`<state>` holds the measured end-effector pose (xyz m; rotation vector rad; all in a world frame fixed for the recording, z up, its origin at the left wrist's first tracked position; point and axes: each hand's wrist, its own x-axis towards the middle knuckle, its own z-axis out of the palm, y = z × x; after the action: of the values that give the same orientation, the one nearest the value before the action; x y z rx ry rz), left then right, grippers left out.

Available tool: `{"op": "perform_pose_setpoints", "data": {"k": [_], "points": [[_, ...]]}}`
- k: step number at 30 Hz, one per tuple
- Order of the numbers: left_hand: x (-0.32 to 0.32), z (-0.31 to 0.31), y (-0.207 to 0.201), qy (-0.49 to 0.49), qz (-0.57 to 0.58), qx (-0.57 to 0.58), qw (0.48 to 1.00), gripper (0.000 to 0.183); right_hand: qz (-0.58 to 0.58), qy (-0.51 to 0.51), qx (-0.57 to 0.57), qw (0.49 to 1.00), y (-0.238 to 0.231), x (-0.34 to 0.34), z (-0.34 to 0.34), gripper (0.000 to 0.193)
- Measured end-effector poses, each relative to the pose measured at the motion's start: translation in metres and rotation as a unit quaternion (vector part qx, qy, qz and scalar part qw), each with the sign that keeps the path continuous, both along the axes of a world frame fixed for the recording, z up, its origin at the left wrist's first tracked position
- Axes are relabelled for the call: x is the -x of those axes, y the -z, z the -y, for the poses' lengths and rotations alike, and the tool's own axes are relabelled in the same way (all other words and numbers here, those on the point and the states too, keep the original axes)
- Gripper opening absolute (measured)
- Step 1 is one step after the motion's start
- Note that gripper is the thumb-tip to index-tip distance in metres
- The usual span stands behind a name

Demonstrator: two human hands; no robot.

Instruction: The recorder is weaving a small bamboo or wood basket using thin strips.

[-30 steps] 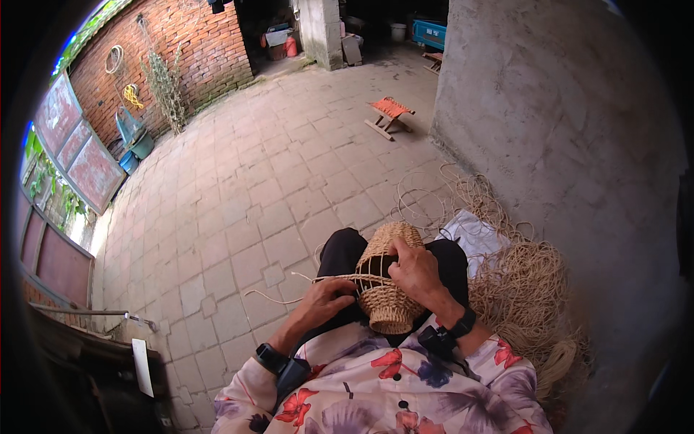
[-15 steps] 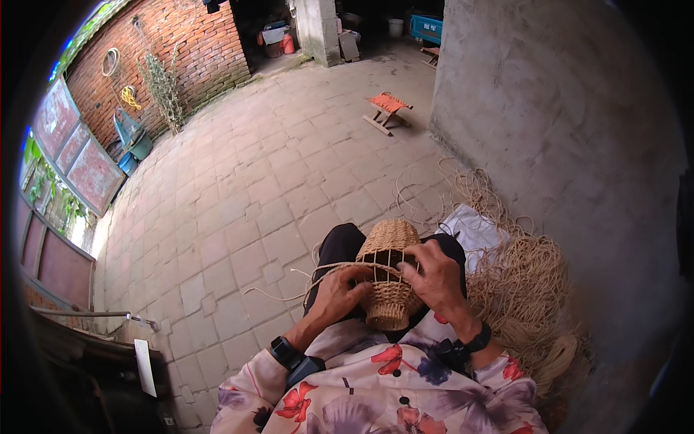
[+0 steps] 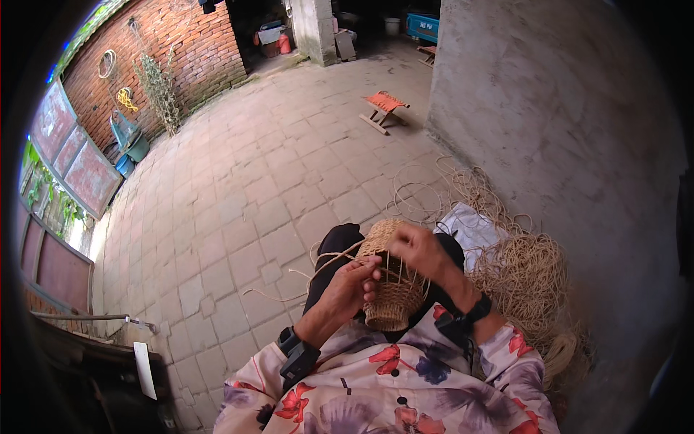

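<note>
A small woven basket (image 3: 391, 312) of tan cord lies across my lap between my dark-trousered knees. Bare upright strands (image 3: 412, 273) span an open band round its middle, with tight weave on both sides. At the band's left side, my left hand (image 3: 345, 288) pinches a twisted cord (image 3: 331, 262), whose loose ends trail left past my knee. My right hand (image 3: 425, 253) is over the basket's far right part, fingers curled in and slightly blurred. Whatever its fingertips hold is hidden.
A large tangled heap of cord (image 3: 526, 278) lies at my right beside a white cloth (image 3: 468, 230), along the grey wall (image 3: 549, 116). A folding stool (image 3: 383, 105) with an orange seat stands ahead on the paving. A metal gate (image 3: 76, 148) is at the far left.
My right hand has moved left and away from the basket's right side, its fingers curling. My left hand has turned, its fingertips now raised in a pinch. The view shifted slightly.
</note>
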<state>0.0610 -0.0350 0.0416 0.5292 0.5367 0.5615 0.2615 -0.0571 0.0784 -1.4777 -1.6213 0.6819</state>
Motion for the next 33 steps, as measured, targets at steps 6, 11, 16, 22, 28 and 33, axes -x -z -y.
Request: {"op": "perform_pose_setpoints", "data": {"k": [6,11,16,22,28,33], "points": [[0.021,0.011,0.012,-0.010,-0.145,-0.092,0.985,0.021,0.157,0.178,-0.063,0.969,0.011,-0.053,0.019,0.017],[0.022,0.010,0.015,-0.033,-0.139,-0.126,0.982,0.022,0.030,-0.006,-0.063,0.998,0.005,-0.008,0.063,0.013],[0.021,-0.001,0.014,-0.066,-0.220,-0.275,0.934,0.023,0.151,-0.065,-0.124,0.979,0.022,0.011,0.067,0.027],[-0.006,-0.033,-0.001,-0.058,-0.270,-0.419,0.865,0.026,0.240,-0.038,-0.134,0.961,0.015,0.025,0.074,0.038],[-0.024,-0.042,0.004,-0.043,-0.396,-0.611,0.684,0.023,0.282,-0.060,-0.132,0.949,0.008,0.026,0.068,0.036],[-0.029,-0.024,0.001,-0.002,-0.508,-0.615,0.603,0.020,0.305,-0.079,-0.103,0.944,0.003,0.025,0.057,0.022]]}}
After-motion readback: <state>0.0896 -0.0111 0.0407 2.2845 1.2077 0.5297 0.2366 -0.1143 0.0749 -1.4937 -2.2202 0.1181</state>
